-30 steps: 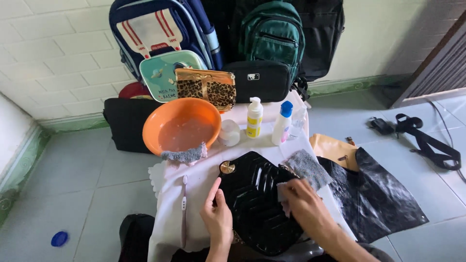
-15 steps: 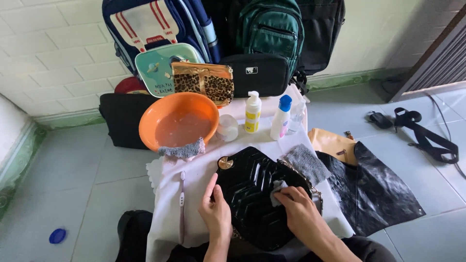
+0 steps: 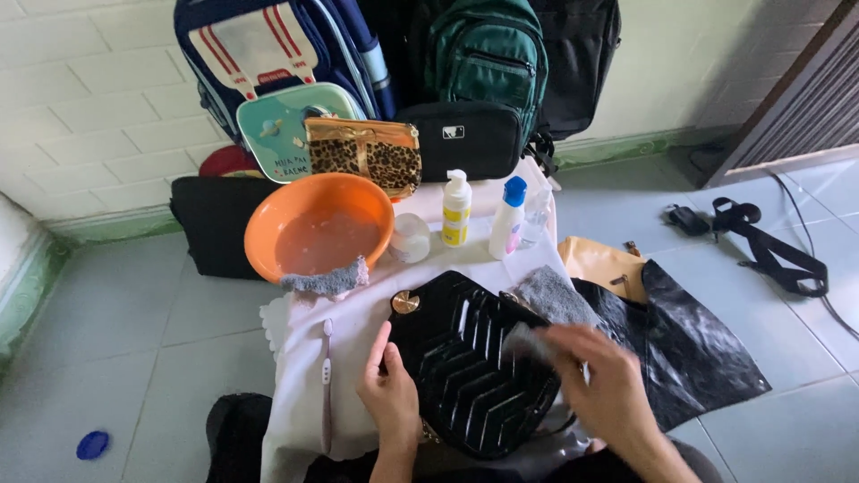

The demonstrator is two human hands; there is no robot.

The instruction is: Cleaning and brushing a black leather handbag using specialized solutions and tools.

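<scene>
Down at the worktop's near edge, the left hand (image 3: 391,398) lies flat, fingers together, steadying the left side of the black quilted bag (image 3: 470,362). Reaching in from the right, the blurred right hand (image 3: 601,380) curls its fingers on a small grey cloth (image 3: 522,339) pressed against the bag's upper right.

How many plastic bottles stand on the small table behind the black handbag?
3: a white pump bottle with yellow label, a white bottle with blue cap beside it, and a clear bottle partly hidden behind that. Others may be hidden.
</scene>
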